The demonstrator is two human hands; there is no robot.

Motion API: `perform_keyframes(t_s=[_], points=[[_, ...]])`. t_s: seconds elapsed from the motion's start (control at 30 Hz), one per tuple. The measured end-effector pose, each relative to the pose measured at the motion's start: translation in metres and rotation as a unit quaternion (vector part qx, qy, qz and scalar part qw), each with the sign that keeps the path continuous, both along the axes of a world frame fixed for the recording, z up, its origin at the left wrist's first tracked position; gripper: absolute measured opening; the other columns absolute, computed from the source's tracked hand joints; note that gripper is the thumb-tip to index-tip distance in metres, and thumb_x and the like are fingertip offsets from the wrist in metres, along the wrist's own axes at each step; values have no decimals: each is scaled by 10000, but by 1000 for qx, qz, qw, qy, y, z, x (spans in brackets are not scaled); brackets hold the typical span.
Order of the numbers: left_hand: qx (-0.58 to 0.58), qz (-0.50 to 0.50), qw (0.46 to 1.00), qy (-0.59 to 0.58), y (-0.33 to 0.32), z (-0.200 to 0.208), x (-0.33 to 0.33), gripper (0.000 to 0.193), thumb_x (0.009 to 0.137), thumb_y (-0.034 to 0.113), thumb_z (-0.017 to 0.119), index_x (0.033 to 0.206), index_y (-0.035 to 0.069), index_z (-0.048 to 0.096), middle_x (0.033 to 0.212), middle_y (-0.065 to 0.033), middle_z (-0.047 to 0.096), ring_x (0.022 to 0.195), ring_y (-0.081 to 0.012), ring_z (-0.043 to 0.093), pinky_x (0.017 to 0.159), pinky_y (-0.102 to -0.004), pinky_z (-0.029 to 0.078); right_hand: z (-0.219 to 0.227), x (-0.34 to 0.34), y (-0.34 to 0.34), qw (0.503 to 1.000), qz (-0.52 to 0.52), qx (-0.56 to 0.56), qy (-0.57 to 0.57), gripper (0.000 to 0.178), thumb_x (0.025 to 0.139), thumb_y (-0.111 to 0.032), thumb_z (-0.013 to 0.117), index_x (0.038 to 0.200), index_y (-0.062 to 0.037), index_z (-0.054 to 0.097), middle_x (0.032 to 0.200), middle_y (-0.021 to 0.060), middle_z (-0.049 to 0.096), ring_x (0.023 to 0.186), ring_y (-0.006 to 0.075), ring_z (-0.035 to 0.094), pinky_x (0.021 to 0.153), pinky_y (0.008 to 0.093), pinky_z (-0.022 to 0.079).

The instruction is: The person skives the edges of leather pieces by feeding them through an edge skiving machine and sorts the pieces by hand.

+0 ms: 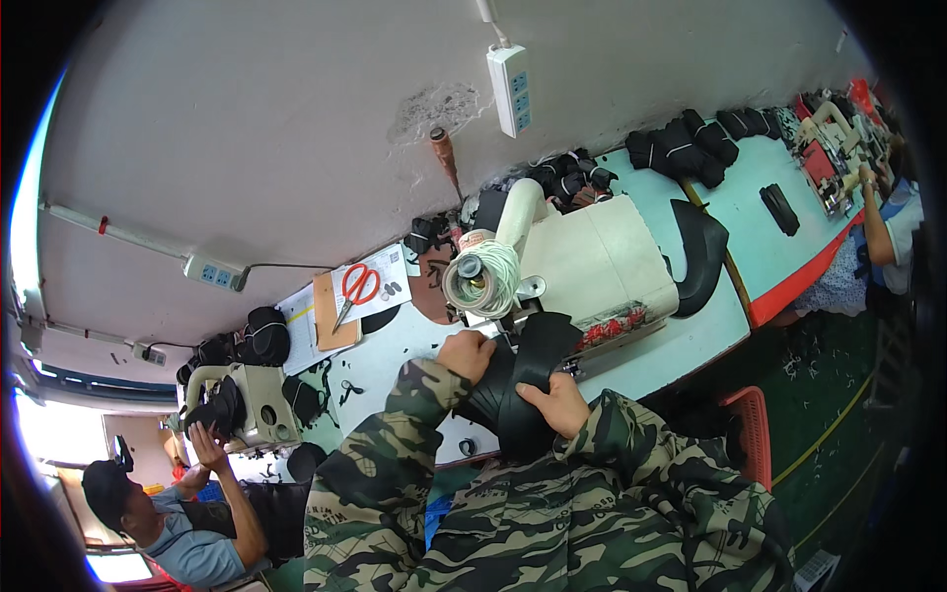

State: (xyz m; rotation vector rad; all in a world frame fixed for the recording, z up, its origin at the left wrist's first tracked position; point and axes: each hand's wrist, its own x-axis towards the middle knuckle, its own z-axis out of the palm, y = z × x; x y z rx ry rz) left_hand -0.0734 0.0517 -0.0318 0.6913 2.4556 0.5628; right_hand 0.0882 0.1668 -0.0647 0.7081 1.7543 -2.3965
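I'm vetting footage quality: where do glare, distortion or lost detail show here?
Head view: the bright opening at lower left is blown out to white; head view: the corners fall to black, and the yellow floor line bows; head view: the black material at centre shows little surface detail, while the orange-handled scissors look fairly crisp.

From my remote seat I make out dark block lettering scattered across the wearer's camouflage jacket (538, 523) and a small square code on the white paper sheet (394, 268), whose fine print is too small for me to read.
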Motion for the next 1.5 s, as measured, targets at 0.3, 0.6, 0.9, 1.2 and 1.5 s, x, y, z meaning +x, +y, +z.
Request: perform_keyframes(t_s=[0.3, 0.6, 0.9, 1.2, 1.5], points=[[71, -27, 982, -172, -13, -11, -22, 292, 834, 231, 516, 990, 4, 615, 876, -169, 641, 784, -283, 622, 725, -361, 469, 17, -6, 0, 994, -24, -106, 1, 190, 818, -89, 605, 940, 57, 610, 848, 71, 639, 735, 134, 600, 675, 270, 492], [-11, -27, 999, 13, 5, 12, 5, 266, 809, 213, 565, 942, -7, 635, 808, -169, 651, 716, -288, 628, 690, -365, 486, 22, -7, 5, 999, -18, -24, 10, 218, 806, -105, 619, 952, 56, 612, 850, 94, 649, 730, 140, 603, 675, 278, 493], [64, 71, 914, -395, -7, 12, -13, 312, 831, 251, 543, 978, -14, 616, 812, -173, 639, 667, -268, 624, 645, -376, 474, 14, -7, 7, 993, -27, -117, 4, 224, 811, -110, 614, 959, 57, 609, 871, 73, 643, 753, 127, 597, 691, 272, 488], [39, 22, 999, -13, 16, -5, 4, 274, 815, 244, 542, 886, -7, 624, 812, -216, 623, 794, -368, 604, 713, -412, 463, 19, -8, 10, 996, 0, -90, -1, 241, 804, -100, 615, 985, 59, 598, 893, 79, 640, 758, 133, 597, 702, 273, 486], [74, 97, 968, -221, -5, 26, 9, 301, 907, 247, 446, 1076, 9, 519, 689, -114, 577, 414, -196, 550, 360, -277, 435, 14, -5, 13, 999, -5, -35, -4, 247, 785, -112, 619, 960, 63, 612, 846, 102, 652, 738, 146, 606, 693, 285, 486]])
